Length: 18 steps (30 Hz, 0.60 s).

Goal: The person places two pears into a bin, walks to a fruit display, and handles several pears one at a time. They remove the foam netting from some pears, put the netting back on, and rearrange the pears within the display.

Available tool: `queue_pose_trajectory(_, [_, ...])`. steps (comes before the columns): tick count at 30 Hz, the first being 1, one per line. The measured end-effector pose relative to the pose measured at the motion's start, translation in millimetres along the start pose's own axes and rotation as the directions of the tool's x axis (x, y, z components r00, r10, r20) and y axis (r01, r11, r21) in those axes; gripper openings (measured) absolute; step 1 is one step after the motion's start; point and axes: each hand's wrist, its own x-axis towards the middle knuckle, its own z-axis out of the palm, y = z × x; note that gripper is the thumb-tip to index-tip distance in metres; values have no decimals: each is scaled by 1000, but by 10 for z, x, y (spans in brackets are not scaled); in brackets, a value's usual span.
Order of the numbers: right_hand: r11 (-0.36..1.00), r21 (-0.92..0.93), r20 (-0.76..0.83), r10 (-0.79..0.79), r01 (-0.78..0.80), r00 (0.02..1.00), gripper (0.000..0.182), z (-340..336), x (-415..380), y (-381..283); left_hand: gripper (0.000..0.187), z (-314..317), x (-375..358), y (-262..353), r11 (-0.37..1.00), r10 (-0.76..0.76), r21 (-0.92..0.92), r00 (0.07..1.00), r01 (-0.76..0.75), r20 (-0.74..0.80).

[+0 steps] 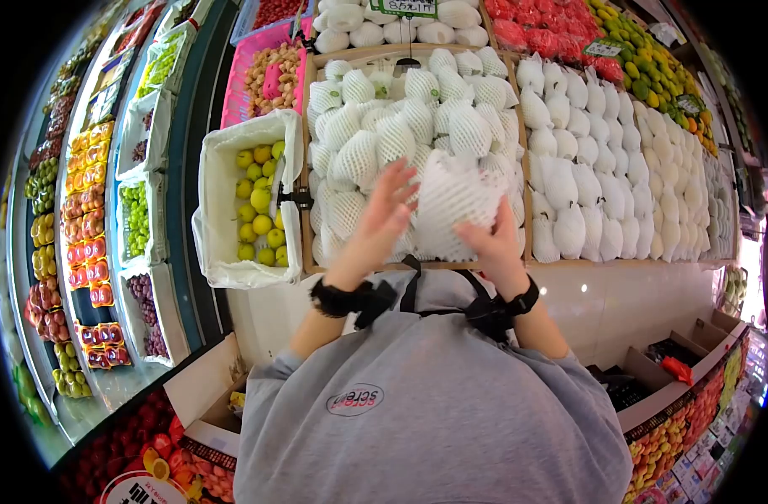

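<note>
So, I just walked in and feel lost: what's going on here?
A person's right hand holds a white foam-netted piece over a wooden-edged bin of similar netted pieces. The left hand is open beside it; I can't tell whether it touches. Left of the bin stands a white-lined crate of yellow-green fruit.

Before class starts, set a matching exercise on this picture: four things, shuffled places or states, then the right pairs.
1. Bare right hand
2. Yellow-green round fruit
3. Pink plastic basket
4. Grey fabric shirt

A. Contains brown produce
B. Bears an oval logo
C. Holds a white foam-netted piece
D. Lies in a white-lined box

Pairs: 1-C; 2-D; 3-A; 4-B
</note>
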Motion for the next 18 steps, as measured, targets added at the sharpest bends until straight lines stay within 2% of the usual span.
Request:
queue_pose_trajectory(1, [998,-23,35,-54,55,998,68,89,2,2,50,95,49,-82,993,115,33,993,-115,-5])
queue_pose_trajectory(2, [993,-43,74,-108,111,991,70,184,15,6,49,245,44,20,995,43,92,999,-41,-25])
queue_pose_trajectory(3, [984,-60,114,-161,168,980,72,244,23,3,51,309,59,75,999,-25,-27,998,23,-64])
queue_pose_trajectory(5, [990,-93,121,-92,103,988,75,237,66,-33,53,347,124,158,955,-163,-269,980,127,-115])
queue_pose_trajectory(6, [991,-111,126,-59,73,990,76,220,107,-46,53,309,148,136,954,-191,-250,978,165,-83])
queue_pose_trajectory(7, [991,-131,133,-22,40,991,77,224,136,-37,53,288,171,31,964,-150,-234,984,124,-96])
queue_pose_trajectory(8, [981,-190,19,-26,29,999,69,239,151,77,53,277,198,-134,972,-111,-218,988,86,-109])
queue_pose_trajectory(9, [993,-111,1,42,-42,999,65,207,205,151,53,227,233,-269,978,-74,-201,990,48,-121])
queue_pose_trajectory(11, [986,13,-24,164,-164,986,56,109,366,186,55,54,335,-357,993,-35,107,998,40,-46])
queue_pose_trajectory(13, [959,106,-43,267,-262,963,48,39,537,164,55,-102,435,-401,936,0,351,1000,0,0])
queue_pose_trajectory(15, [944,91,-41,323,-318,946,45,-144,733,155,53,-298,642,50,813,-166,574,984,100,64])
queue_pose_trajectory(16, [957,69,-69,287,-282,956,42,-168,837,49,53,-431,770,256,726,-257,674,963,137,81])
queue_pose_trajectory(18, [958,83,-81,281,-274,956,41,-380,1080,-12,47,-762,1129,389,606,-74,795,997,31,17])
